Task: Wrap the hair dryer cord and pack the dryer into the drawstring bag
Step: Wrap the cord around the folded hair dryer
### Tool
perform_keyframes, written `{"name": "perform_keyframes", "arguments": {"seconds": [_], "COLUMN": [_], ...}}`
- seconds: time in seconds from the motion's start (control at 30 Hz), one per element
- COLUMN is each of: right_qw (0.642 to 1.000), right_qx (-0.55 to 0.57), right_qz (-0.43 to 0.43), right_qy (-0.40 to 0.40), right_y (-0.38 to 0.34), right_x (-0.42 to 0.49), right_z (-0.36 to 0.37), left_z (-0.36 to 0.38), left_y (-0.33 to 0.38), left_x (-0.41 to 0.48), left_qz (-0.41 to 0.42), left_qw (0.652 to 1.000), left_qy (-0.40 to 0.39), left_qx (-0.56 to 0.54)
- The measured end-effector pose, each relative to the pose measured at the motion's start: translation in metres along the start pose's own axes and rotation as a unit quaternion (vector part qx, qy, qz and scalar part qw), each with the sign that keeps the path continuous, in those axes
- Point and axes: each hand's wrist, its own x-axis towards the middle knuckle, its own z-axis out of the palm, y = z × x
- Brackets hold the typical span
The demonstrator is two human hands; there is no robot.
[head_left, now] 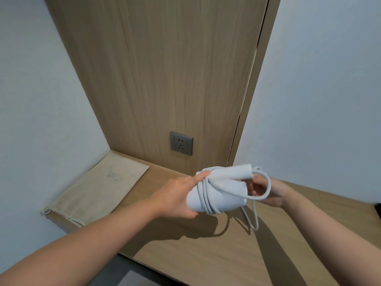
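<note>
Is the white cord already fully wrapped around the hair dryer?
Not fully. Several turns circle the white hair dryer, but a loop of white cord hangs loose below the right hand.

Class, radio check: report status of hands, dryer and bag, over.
Left hand grips dryer. Right hand holds cord loop, wrap unfinished. Bag flat on counter, nothing on it.

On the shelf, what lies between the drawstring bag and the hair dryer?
In the head view, only bare wooden shelf lies between the drawstring bag and the hair dryer, which the left hand holds.
</note>
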Motion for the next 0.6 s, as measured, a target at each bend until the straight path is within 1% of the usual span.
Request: {"name": "perform_keyframes", "arguments": {"seconds": [0.07,0.13,0.2,0.27,0.33,0.43,0.5,0.6], "right_qw": [0.997,0.987,0.962,0.926,0.886,0.836,0.817,0.802], "right_qx": [-0.007,-0.079,-0.185,-0.299,-0.395,-0.499,-0.537,-0.568], "right_qz": [-0.022,-0.055,-0.083,-0.089,-0.095,-0.103,-0.095,-0.068], "right_qy": [0.069,0.132,0.184,0.215,0.223,0.201,0.187,0.171], "right_y": [0.013,0.027,0.034,0.035,0.033,0.027,0.020,0.008], "right_x": [0.005,0.008,0.005,0.001,-0.002,-0.008,-0.011,-0.016], "right_z": [0.015,0.026,0.038,0.049,0.059,0.074,0.082,0.090], "left_z": [0.004,0.008,0.009,0.008,0.007,0.006,0.007,0.008], "left_y": [0.008,0.013,0.017,0.019,0.020,0.022,0.024,0.025], "left_x": [-0.001,-0.001,0.001,0.005,0.007,0.008,0.006,0.005], "left_qz": [-0.066,-0.113,-0.140,-0.165,-0.188,-0.209,-0.215,-0.217], "left_qw": [0.993,0.978,0.965,0.957,0.951,0.947,0.952,0.960], "left_qy": [0.007,0.010,0.015,0.012,0.007,0.003,-0.008,-0.012], "left_qx": [-0.093,-0.175,-0.220,-0.239,-0.247,-0.242,-0.217,-0.177]}}
